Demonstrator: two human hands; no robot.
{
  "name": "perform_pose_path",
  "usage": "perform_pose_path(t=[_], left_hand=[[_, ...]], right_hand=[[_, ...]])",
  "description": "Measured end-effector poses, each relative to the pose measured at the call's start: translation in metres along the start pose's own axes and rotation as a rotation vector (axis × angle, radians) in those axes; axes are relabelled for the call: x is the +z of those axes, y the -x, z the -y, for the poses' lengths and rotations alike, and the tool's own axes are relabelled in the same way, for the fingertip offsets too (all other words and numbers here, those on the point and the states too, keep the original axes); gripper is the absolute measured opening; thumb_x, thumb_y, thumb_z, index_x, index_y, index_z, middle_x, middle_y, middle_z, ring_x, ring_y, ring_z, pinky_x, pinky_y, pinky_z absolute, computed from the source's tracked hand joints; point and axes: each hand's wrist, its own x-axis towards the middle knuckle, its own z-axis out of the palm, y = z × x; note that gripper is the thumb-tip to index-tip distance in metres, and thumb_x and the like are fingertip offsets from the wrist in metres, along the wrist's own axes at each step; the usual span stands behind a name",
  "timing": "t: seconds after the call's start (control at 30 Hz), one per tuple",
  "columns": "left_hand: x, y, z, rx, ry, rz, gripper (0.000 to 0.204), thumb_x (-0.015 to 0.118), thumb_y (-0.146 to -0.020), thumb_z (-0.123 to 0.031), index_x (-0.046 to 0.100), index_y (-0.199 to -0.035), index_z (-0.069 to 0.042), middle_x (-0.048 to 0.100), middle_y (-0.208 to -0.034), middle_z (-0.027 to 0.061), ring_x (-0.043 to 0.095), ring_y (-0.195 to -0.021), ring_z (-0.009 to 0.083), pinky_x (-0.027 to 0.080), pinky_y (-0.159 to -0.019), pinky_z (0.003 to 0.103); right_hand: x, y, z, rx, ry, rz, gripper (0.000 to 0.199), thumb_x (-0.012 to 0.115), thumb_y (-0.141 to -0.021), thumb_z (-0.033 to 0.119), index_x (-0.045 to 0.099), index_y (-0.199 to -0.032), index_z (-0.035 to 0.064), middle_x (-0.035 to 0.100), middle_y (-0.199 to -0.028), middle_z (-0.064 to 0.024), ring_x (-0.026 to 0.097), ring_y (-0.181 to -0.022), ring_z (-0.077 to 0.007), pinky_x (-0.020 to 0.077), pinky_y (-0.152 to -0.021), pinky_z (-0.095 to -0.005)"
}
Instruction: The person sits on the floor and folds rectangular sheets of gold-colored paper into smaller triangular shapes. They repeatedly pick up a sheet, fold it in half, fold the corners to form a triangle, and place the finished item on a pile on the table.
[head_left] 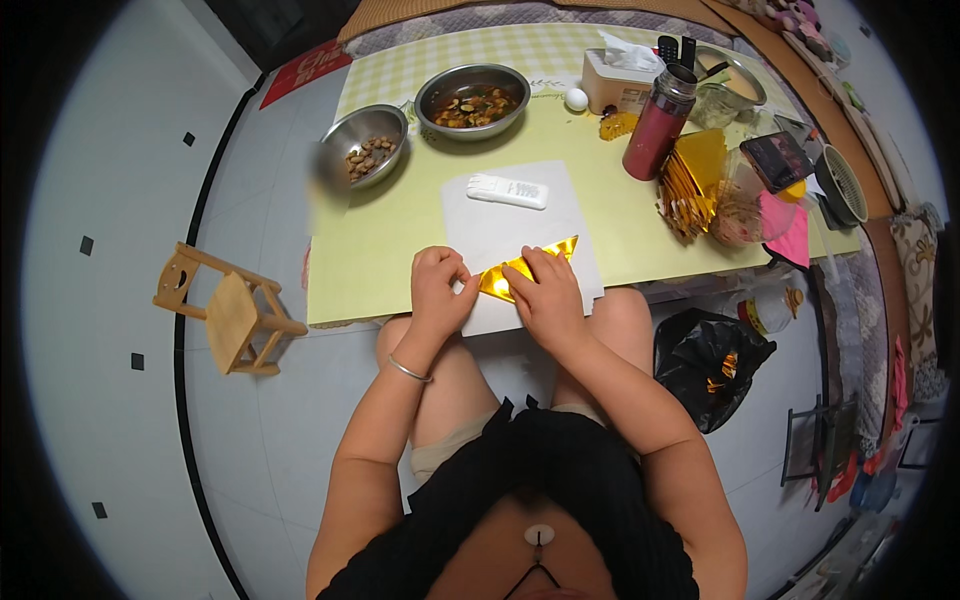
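Note:
On a white sheet (570, 215) at the table's near edge lies a piece of gold foil paper (493, 284), folded to a long pointed shape. My left hand (440, 292) has its fingers curled in, with thumb and forefinger closed at the foil's left end. From the right, my right hand (548, 293) bends its fingers over the foil's middle and holds it; the thumb side covers part of the near edge. The foil's right tip sticks out past my fingers. Beyond both hands, a white remote control (508, 190) rests on the sheet.
Two steel bowls, one with nuts (401, 122) and one with food in liquid (430, 112), stand far left. At right are a red flask (655, 130), folded gold paper (692, 180), a tissue box (604, 82) and a phone (776, 162). A black bag (690, 375) sits below.

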Motion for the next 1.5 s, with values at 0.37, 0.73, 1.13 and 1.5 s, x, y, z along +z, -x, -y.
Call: perform_pose_path(t=[0.37, 0.73, 1.13, 1.5], left_hand=[[0.002, 0.005, -0.028, 0.452, -0.292, 0.081, 0.032, 0.069, -0.074, -0.006, 0.067, -0.104, 0.004, 0.063, -0.101, 0.0163, 0.06, -0.097, 0.0339, 0.051, -0.086, 0.044], [0.003, 0.011, -0.043, 0.226, -0.152, 0.22, 0.031, 0.065, -0.084, -0.006, 0.069, -0.114, 0.0, 0.062, -0.101, 0.014, 0.057, -0.094, 0.0327, 0.049, -0.083, 0.044], [0.021, 0.008, -0.037, 0.19, -0.202, 0.155, 0.035, 0.082, -0.076, -0.021, 0.073, -0.105, -0.003, 0.06, -0.093, 0.0113, 0.057, -0.087, 0.0303, 0.048, -0.078, 0.043], [0.0, -0.049, -0.054, -0.184, -0.363, 0.448, 0.036, 0.09, -0.067, -0.022, 0.071, -0.093, -0.006, 0.068, -0.105, 0.014, 0.056, -0.111, 0.0348, 0.042, -0.098, 0.047]], right_hand=[[0.006, 0.003, -0.002, -0.025, 0.027, 0.002, 0.037, 0.07, -0.088, 0.016, 0.068, -0.123, 0.0082, 0.059, -0.135, -0.0207, 0.054, -0.127, -0.0383, 0.0379, -0.111, -0.0569], [-0.019, 0.006, -0.016, -0.158, 0.105, 0.269, 0.067, 0.076, -0.083, 0.018, 0.051, -0.142, -0.0005, 0.047, -0.149, -0.0226, 0.047, -0.138, -0.0364, 0.0337, -0.117, -0.052], [-0.04, -0.022, -0.073, 0.101, -0.329, 0.249, 0.029, 0.066, -0.086, 0.002, 0.065, -0.115, 0.0017, 0.056, -0.141, -0.0203, 0.057, -0.125, -0.0394, 0.0493, -0.103, -0.0415], [-0.044, -0.084, -0.063, -0.215, 0.043, 0.513, 0.032, 0.069, -0.079, 0.006, 0.069, -0.111, 0.011, 0.065, -0.112, -0.0092, 0.059, -0.114, -0.0291, 0.0399, -0.104, -0.0443]])
